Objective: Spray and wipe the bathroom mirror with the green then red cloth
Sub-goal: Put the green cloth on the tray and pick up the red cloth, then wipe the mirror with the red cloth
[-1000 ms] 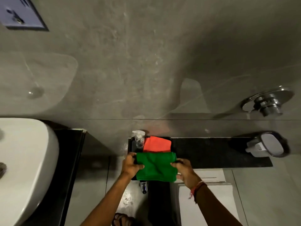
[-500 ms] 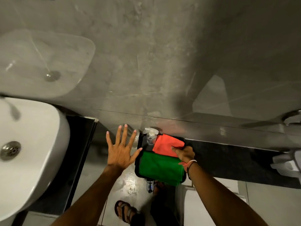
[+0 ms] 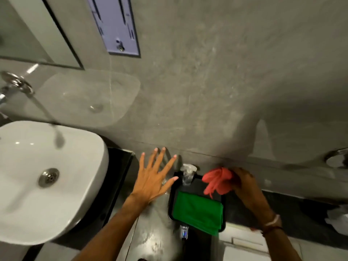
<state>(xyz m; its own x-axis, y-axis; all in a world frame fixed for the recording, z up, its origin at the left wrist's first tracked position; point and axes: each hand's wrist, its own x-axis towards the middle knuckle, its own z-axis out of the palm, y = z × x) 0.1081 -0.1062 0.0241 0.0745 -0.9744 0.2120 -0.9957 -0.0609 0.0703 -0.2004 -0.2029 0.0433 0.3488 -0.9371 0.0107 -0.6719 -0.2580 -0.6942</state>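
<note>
A folded green cloth (image 3: 197,211) lies on a black tray (image 3: 172,194) that rests on a dark ledge. My right hand (image 3: 244,185) grips a bunched red cloth (image 3: 216,180) and holds it just above the tray's far end. A clear spray bottle (image 3: 187,175) stands at the tray's far left corner, by the wall. My left hand (image 3: 153,179) hovers left of the tray, empty, with fingers spread wide. The mirror's lower corner (image 3: 33,32) shows at the upper left, above the basin.
A white basin (image 3: 37,176) with a metal drain fills the left side, under a chrome tap (image 3: 17,85). The grey wall carries a pale plate (image 3: 116,25). A chrome fitting (image 3: 337,159) sits at the right edge. A toilet cistern (image 3: 243,242) stands below the ledge.
My right hand has taken hold of the red cloth and lifted it off the tray. The left hand stays spread and empty. The view has tilted up and left, bringing the mirror and tap in.
</note>
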